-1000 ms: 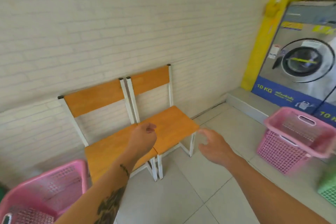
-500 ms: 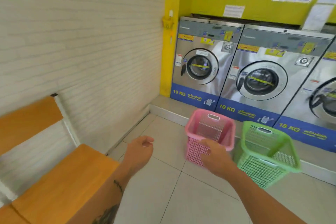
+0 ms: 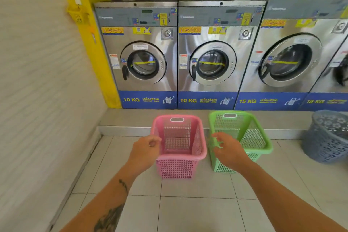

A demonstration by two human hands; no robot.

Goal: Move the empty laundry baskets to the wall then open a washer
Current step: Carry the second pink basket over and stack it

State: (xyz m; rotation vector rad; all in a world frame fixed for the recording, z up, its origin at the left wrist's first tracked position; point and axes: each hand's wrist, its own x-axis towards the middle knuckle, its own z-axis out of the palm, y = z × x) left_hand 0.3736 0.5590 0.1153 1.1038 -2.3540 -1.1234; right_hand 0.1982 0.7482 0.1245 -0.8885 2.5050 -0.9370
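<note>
An empty pink laundry basket (image 3: 178, 164) stands on the tiled floor in front of me, with an empty green basket (image 3: 252, 130) beside it on the right. My left hand (image 3: 146, 149) hovers at the pink basket's left rim, fingers loosely curled, holding nothing. My right hand (image 3: 228, 149) reaches over the gap between the baskets, in front of the green basket's left rim, fingers apart. Behind them on a low step stand steel front-load washers: a leftmost 10 KG washer (image 3: 143, 62), a second 10 KG washer (image 3: 212, 64) and a 15 KG washer (image 3: 286, 62), doors shut.
A white brick wall (image 3: 37, 81) runs along the left, meeting a yellow pillar (image 3: 90, 34). A dark grey round basket (image 3: 327, 137) sits at the right by the step (image 3: 124, 120). Tiled floor (image 3: 195, 213) lies between me and the baskets.
My view has swung right from the orange chairs to face the washers. The pink and green baskets are now centred and close, and both hands have reached forward to them.
</note>
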